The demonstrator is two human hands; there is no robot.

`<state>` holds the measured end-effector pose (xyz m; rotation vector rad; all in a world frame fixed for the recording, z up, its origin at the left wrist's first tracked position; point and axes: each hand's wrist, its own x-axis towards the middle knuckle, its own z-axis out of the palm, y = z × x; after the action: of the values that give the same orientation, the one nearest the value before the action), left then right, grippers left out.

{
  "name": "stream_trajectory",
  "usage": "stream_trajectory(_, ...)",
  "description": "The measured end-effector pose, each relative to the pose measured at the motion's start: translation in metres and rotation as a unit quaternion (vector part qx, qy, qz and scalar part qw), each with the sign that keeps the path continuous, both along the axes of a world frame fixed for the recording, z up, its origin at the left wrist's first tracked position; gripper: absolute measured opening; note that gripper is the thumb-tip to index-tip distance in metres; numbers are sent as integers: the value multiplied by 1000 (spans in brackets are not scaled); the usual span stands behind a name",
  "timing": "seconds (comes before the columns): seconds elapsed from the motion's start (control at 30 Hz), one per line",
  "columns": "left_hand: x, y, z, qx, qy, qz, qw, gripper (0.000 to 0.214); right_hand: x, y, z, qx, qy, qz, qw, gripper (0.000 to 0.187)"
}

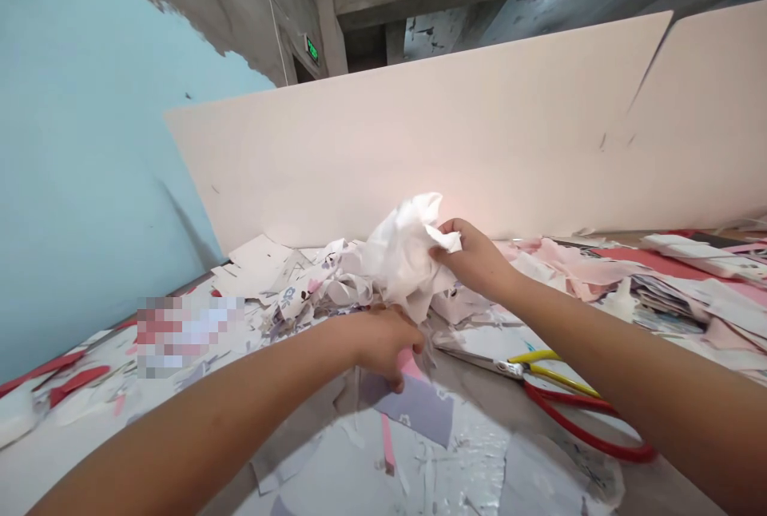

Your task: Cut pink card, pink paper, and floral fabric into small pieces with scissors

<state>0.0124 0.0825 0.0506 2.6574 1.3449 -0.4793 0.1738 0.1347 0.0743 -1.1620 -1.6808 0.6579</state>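
Note:
My right hand (470, 256) pinches the edge of a crumpled white sheet of thin fabric or paper (399, 248), lifted above the scrap heap. Lower and to the left, my left hand (383, 340) reaches over the scraps with its thumb and forefinger apart. Its thumb tip is at a lilac scrap (425, 408) with small white flowers. Beside that thumb a bit of a pink scrap (408, 363) shows; whether the fingers touch it I cannot tell. Scissors (509, 368) with yellow and red handles lie under my right forearm, blades pointing left.
Behind the hands is a heap of white and floral scraps (300, 292). More pink scraps (569, 264) and a white power strip (707, 256) lie to the right. Red scraps (77, 384) lie at left. A pale upright panel (419, 148) bounds the table's back; a blue wall (89, 140) stands left.

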Motion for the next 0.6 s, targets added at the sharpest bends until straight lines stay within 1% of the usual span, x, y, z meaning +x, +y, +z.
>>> stream_trajectory(0.13, 0, -6, 5, 17, -18, 20, 999, 23, -5, -13, -4, 50, -48, 43, 997, 16)
stream_trajectory(0.23, -6, -19, 14, 25, -33, 29, 999, 13, -6, -19, -7, 55, -56, 63, 995, 15)
stream_trajectory(0.27, -9, -24, 20, 12, -44, 30, 999, 11, -6, -21, -8, 50, -59, 67, 995, 15)
stream_trajectory(0.33, -20, -34, 36, -41, -85, 38, 995, 11, -5, -24, -10, 43, -69, 72, 994, 15)
stream_trajectory(0.4, -38, -43, 53, -85, -148, 52, 984, 19, -4, -26, -11, 39, -82, 85, 992, 15)
stream_trajectory(0.47, -66, -51, 65, -108, -200, 107, 968, 19, -3, -30, -9, 29, -93, 102, 990, 16)
stream_trajectory(0.5, -83, -54, 67, -115, -222, 152, 956, 17, -3, -32, -7, 20, -96, 112, 989, 16)
stream_trajectory(0.53, -101, -57, 64, -128, -233, 201, 943, 15, -2, -34, -5, 9, -94, 121, 988, 16)
stream_trajectory(0.57, -121, -59, 59, -127, -241, 252, 929, 16, -2, -36, -3, -3, -88, 133, 987, 17)
stream_trajectory(0.6, -141, -60, 52, -102, -228, 291, 924, 15, -1, -38, 0, -14, -76, 149, 986, 16)
